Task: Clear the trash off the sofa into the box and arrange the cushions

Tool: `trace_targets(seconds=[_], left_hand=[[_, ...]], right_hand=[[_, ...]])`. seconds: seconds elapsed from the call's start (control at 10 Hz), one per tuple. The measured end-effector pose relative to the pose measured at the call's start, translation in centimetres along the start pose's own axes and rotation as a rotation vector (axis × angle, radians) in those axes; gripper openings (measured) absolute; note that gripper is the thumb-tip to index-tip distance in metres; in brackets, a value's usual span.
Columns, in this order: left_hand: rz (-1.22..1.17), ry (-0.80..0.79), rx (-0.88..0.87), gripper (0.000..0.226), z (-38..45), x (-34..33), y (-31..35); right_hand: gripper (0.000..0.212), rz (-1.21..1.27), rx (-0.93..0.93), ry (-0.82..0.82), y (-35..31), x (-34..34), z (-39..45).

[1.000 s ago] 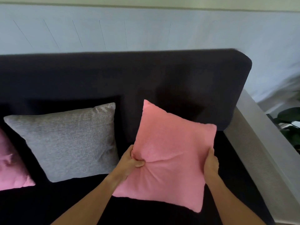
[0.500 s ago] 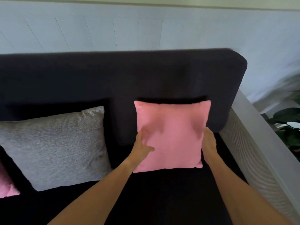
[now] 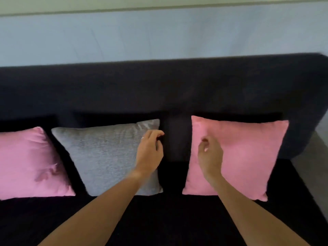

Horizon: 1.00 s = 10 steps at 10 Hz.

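Observation:
Three cushions lean upright against the backrest of the black sofa (image 3: 168, 89). A pink cushion (image 3: 248, 157) stands at the right, a grey cushion (image 3: 106, 157) in the middle, and another pink cushion (image 3: 26, 164) at the left, cut off by the frame edge. My left hand (image 3: 150, 151) hovers over the grey cushion's right edge, fingers loosely curled and holding nothing. My right hand (image 3: 210, 153) floats in front of the right pink cushion's left part, fingers loosely bent, also holding nothing. No trash or box is in view.
The sofa seat (image 3: 168, 219) stretches dark in front of the cushions. A pale grey armrest (image 3: 316, 166) runs down the right edge. A light blue wall (image 3: 159, 36) rises behind the backrest.
Both hands have let go of the right pink cushion, which now rests against the backrest. My left hand has moved left to the grey cushion. The view has swung left, showing the left pink cushion.

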<state>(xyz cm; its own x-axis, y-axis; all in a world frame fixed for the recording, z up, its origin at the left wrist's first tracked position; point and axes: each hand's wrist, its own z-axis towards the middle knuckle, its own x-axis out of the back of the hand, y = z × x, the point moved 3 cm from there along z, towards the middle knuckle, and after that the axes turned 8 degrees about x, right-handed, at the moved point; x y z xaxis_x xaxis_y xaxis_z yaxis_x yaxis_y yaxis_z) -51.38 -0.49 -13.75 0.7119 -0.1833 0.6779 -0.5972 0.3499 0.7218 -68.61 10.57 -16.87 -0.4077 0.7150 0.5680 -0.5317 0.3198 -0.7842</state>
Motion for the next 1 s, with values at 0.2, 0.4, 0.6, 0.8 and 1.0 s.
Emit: trace_targets(seconds=[0.2, 0.4, 0.6, 0.8, 1.0], left_hand=[[0.4, 0.176, 0.128, 0.055, 4.1, 11.1, -8.6], [0.527, -0.182, 0.182, 0.071, 5.6, 13.9, -13.1], [0.509, -0.138, 0.036, 0.06, 5.5, 13.2, -12.7], [0.507, -0.158, 0.059, 0.059, 4.7, 12.1, -11.6], [0.471, -0.248, 0.125, 0.055, 4.2, 13.6, -9.0]], right_hand=[[0.066, 0.391, -0.326, -0.513, -8.1, -11.6, -0.6], [0.039, 0.339, -0.382, -0.404, -9.6, -15.1, 0.0], [0.012, 0.208, -0.262, -0.22, -9.2, -13.7, 0.1], [0.027, 0.204, -0.279, -0.362, -7.8, -11.5, 1.8], [0.03, 0.209, -0.268, -0.269, -10.3, -7.0, 3.2]])
